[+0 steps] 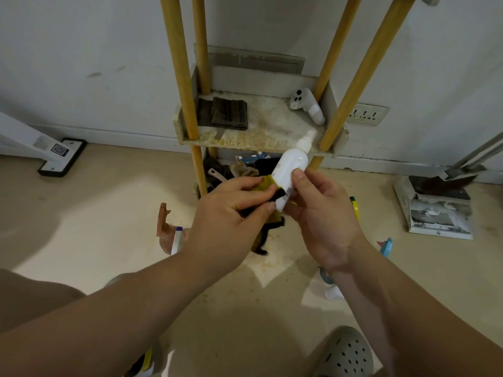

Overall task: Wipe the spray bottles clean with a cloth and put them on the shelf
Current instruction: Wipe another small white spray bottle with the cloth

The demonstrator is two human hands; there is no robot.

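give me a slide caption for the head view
Left hand wipes a white spray bottle with a yellow cloth, right hand holding it before the shelf.

A white controller (307,105) and a folded dark towel (223,113) lie well apart; wall socket (367,114) behind.

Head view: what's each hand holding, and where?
Right hand grips the white spray bottle at its lower body. Left hand pinches the yellow cloth against the bottle's base.
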